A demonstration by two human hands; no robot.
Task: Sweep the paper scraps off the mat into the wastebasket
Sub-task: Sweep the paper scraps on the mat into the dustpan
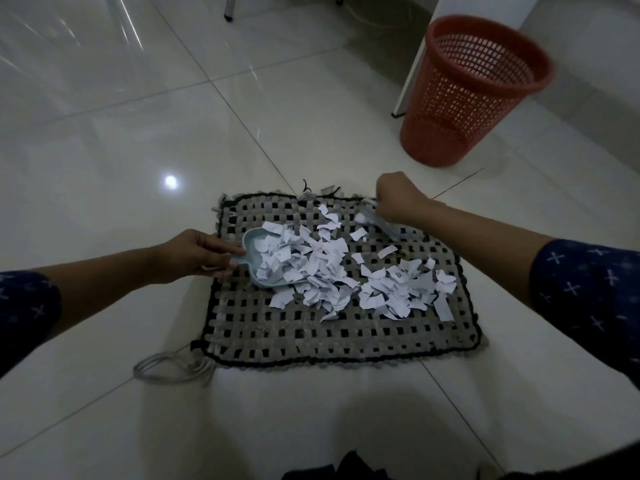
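Two hands at work over a woven mat (311,334) on the tiled floor (104,133). L hand (197,254), by the mat's left edge, has its grip closed round the handle of a pale blue dustpan (250,247); pan lies on the mat w/ its mouth facing right, partly filled w/ scraps. Grey cable (166,370) is looped on the floor just off the mat's near-left corner. Paper scraps (346,271) lie in a thick heap from the pan's mouth across the mat's middle to its right edge. R hand (398,199), at the mat's far-right corner, is fisted round a small brush (372,220), blurred, bristles on the mat. Red mesh wastebasket (467,95) stands upright on the floor beyond that far-right corner, well apart from the mat.
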